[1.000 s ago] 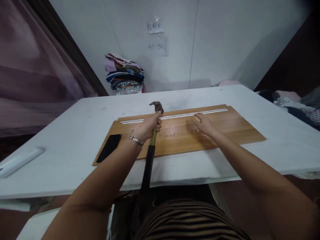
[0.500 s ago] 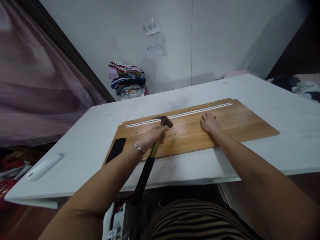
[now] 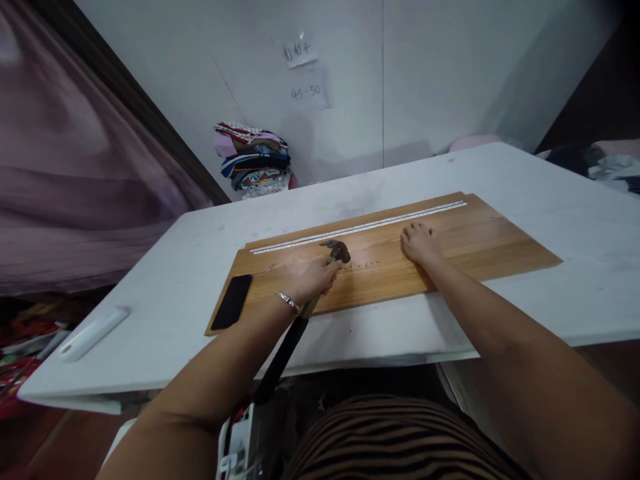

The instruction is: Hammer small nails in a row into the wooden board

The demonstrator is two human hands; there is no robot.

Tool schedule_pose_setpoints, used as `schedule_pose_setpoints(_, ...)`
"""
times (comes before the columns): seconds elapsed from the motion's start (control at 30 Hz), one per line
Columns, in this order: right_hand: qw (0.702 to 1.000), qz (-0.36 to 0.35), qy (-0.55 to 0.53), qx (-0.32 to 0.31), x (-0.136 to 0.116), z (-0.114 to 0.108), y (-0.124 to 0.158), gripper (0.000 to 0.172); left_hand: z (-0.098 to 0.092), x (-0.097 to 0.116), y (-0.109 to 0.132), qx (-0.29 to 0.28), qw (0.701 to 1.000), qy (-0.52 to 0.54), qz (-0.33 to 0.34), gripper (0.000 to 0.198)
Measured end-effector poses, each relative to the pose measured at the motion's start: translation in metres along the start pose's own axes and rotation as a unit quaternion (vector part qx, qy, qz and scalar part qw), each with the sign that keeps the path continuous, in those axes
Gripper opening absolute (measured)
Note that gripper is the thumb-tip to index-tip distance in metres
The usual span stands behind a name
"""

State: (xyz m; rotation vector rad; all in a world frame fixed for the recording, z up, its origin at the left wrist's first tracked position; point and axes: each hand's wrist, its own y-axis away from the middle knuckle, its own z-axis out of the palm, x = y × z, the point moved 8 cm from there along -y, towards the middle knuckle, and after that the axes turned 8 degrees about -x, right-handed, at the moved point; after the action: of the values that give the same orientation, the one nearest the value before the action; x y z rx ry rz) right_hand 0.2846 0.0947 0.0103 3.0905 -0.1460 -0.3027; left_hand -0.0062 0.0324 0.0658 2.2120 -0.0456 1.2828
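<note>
My left hand is closed round the neck of a hammer, close under its dark head. The head rests low on a long wooden board, at the left end of a short row of small nails. The hammer's black grip slopes down past the table's front edge. My right hand lies flat on the board, fingers spread, to the right of the nails. A silver bracelet sits on my left wrist.
The board lies on a white table with a white strip along its far edge. A black phone rests on the board's left end. A white plastic piece lies far left. Folded cloths are stacked by the wall.
The hammer head has come down from above the board to the nail row. My right hand has stayed flat on the board. The view has swung left.
</note>
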Motion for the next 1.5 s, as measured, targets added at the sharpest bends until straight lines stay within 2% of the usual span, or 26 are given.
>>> schedule_pose_setpoints(0.23, 1.000, 0.002, -0.006, -0.003, 0.002, 0.002, -0.003, 0.048, 0.002, -0.013, -0.013, -0.012, 1.000, 0.008, 0.001, 0.023)
schedule_pose_setpoints(0.67, 1.000, 0.003, -0.020, 0.007, 0.000, 0.000, 0.000, 0.047, 0.008, -0.015, -0.017, -0.026, 1.000, 0.010, -0.009, 0.022)
schedule_pose_setpoints(1.0, 1.000, 0.005, -0.019, 0.003, 0.000, -0.001, -0.001, 0.046, 0.000, -0.011, -0.018, -0.033, 0.999, 0.005, 0.010, 0.023)
schedule_pose_setpoints(1.13, 1.000, 0.007, -0.024, 0.005, 0.000, -0.002, 0.000, 0.046, 0.002, -0.012, -0.019, -0.038, 0.999, 0.013, 0.010, 0.023)
schedule_pose_setpoints(1.3, 1.000, 0.004, -0.023, 0.003, 0.001, 0.000, -0.001, 0.048, 0.007, -0.013, -0.018, -0.026, 1.000, -0.009, -0.015, 0.026)
schedule_pose_setpoints(1.5, 1.000, 0.008, -0.016, 0.009, 0.002, 0.002, -0.003, 0.046, 0.001, -0.015, -0.022, -0.028, 0.999, -0.037, -0.012, 0.027)
